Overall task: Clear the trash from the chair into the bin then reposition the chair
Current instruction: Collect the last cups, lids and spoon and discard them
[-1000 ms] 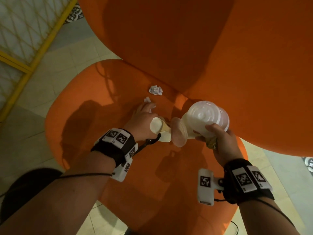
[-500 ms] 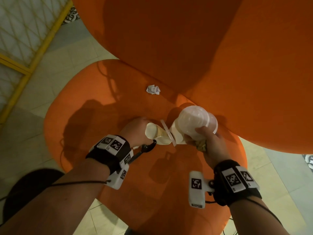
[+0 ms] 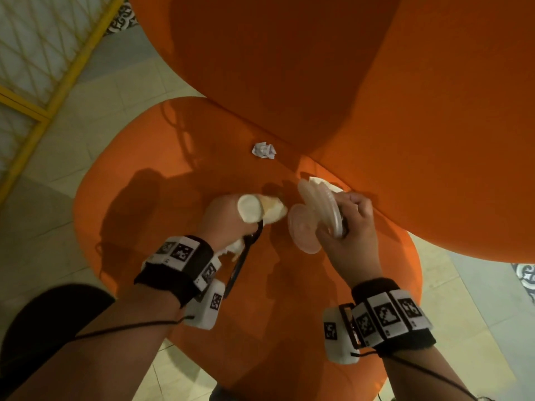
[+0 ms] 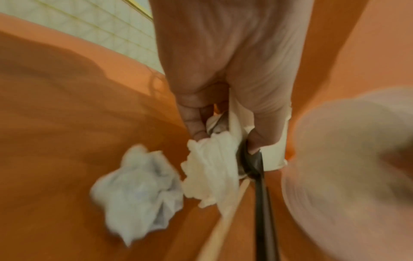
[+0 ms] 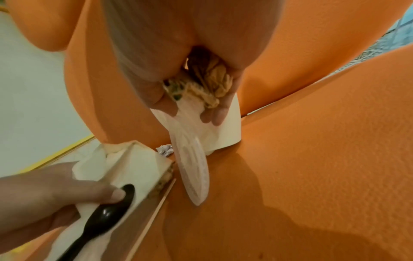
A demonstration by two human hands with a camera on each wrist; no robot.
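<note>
On the orange chair seat [image 3: 162,180] lies a crumpled white paper ball [image 3: 263,151] [image 4: 138,190], close to the backrest [image 3: 347,82]. My left hand [image 3: 231,215] [image 4: 223,137] hovers above the seat and grips a paper cup [image 3: 252,209], a white tissue [image 4: 212,167], a black plastic spoon [image 4: 261,194] and a thin wooden stick [image 4: 225,220]. Just to its right, my right hand [image 3: 347,215] [image 5: 192,109] holds clear plastic lids [image 3: 318,209] [image 5: 194,167], a second paper cup [image 5: 223,127] and a crumpled brownish wrapper [image 5: 208,88]. No bin is in view.
Pale floor tiles [image 3: 58,198] surround the chair. A yellow-framed lattice screen [image 3: 43,82] stands at the left. A dark rounded shape [image 3: 43,328] sits low at the left beside my forearm. Patterned tiles [image 3: 524,276] show at the right edge.
My left hand took a white scrap off the seat and pulled back from the paper ball. My right hand turned its plastic pieces edge-on and drew closer to me.
</note>
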